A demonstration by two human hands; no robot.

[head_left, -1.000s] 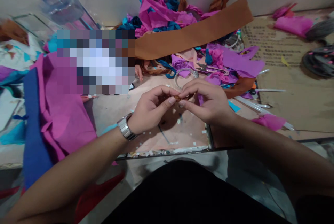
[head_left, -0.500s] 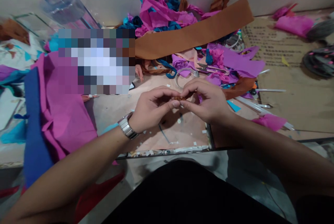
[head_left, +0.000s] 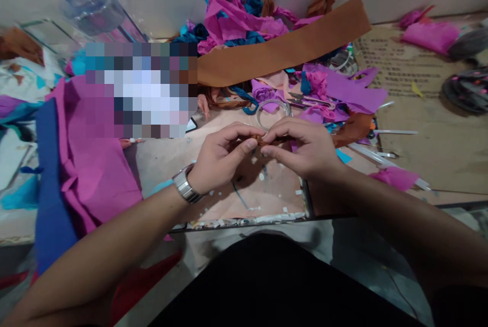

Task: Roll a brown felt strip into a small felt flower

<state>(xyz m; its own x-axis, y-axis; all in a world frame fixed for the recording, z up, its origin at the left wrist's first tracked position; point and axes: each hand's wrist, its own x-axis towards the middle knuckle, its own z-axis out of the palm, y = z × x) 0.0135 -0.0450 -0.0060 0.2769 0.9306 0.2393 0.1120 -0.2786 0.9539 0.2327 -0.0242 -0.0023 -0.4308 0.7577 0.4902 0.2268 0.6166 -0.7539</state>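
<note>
Between my two hands, over the work surface [head_left: 213,200], is a small brown strip of crumpled crepe paper [head_left: 260,139]. My left hand [head_left: 226,156] pinches its left end with thumb and fingers; a metal watch is on that wrist. On the other side, my right hand [head_left: 303,146] grips the same paper between thumb and forefinger, and part of it is hidden in that palm. Just beyond the fingers lies a roll of clear tape [head_left: 259,113]. Behind the tape rest small scissors [head_left: 310,100] on scraps of pink and purple paper.
A long brown paper strip [head_left: 282,50] lies across the crumpled paper heap [head_left: 236,17]. Magenta paper [head_left: 91,164] and a blue strip [head_left: 49,164] hang over the left edge. A large clear bottle [head_left: 99,11] stands at the back left. Cardboard [head_left: 430,149] covers the right side.
Both hands stay in nearly the same place. The fingertips have shifted slightly on the brown paper, my left thumb has lifted a little, and more of the paper shows toward my right palm.
</note>
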